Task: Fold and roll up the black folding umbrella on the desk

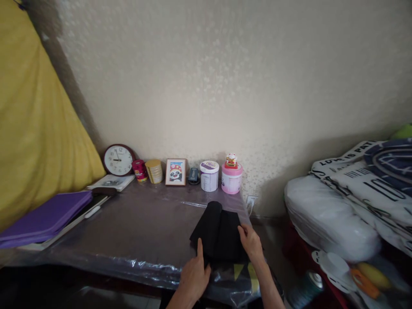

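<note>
Though folded over on itself, black fabric piece (229, 236): lying right of centre in the lower part of the frame, on the near right part of the brown plastic-covered table (138, 227).

Long axis: hard to call, roughly as broad as deep; raised rounded fold left of the middle, running toward the top of the frame.

Left hand (194, 277): at bottom centre, by the lower left edge of the fabric; index finger stretched up onto that edge, thumb spread from it; other fingers hidden, so cannot tell whether pinching.

Right hand (251, 242): at the right border of the fabric, thumb and bent forefinger pinching it.

Nearer hand: both at the fabric; from the left hand, up and right to its middle; from the right hand, straight left.

Beyond: white round tub with purple-patterned lid (209, 177) and pink round tub (231, 182), well apart from both hands.
</note>
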Action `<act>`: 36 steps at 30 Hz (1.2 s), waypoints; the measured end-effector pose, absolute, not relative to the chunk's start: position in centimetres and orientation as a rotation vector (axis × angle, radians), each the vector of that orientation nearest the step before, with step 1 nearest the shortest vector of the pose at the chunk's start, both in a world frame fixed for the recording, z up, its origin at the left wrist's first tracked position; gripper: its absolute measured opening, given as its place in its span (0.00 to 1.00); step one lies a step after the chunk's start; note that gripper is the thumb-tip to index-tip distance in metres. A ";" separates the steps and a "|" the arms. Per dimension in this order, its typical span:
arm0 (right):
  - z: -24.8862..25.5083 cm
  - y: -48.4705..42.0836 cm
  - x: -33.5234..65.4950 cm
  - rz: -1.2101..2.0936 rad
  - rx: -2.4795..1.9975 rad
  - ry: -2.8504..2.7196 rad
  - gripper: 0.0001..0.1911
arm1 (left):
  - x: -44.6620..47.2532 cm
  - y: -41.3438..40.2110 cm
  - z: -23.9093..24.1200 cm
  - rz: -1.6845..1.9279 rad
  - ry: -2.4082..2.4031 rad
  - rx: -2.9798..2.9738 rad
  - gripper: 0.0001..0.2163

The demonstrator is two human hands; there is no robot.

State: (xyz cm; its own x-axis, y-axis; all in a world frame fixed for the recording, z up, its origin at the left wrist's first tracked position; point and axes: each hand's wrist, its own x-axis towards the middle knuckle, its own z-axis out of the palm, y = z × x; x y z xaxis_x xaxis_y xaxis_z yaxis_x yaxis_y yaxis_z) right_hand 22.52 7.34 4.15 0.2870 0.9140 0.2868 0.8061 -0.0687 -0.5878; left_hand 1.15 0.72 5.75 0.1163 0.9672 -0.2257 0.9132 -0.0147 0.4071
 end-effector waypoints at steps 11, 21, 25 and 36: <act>5.6 5.3 21.0 0.131 -1.896 -1.578 0.16 | 1.0 0.8 5.1 0.193 1.802 1.942 0.32; 5.5 7.4 19.9 0.522 -1.494 -1.448 0.16 | 1.0 0.9 5.3 0.190 1.789 1.915 0.32; 7.5 8.4 17.6 0.762 -1.312 -1.413 0.15 | 1.1 1.1 5.0 0.183 1.796 1.913 0.32; 7.4 11.5 11.7 0.827 -1.516 -1.482 0.23 | 1.3 1.3 6.0 0.075 1.778 1.880 0.31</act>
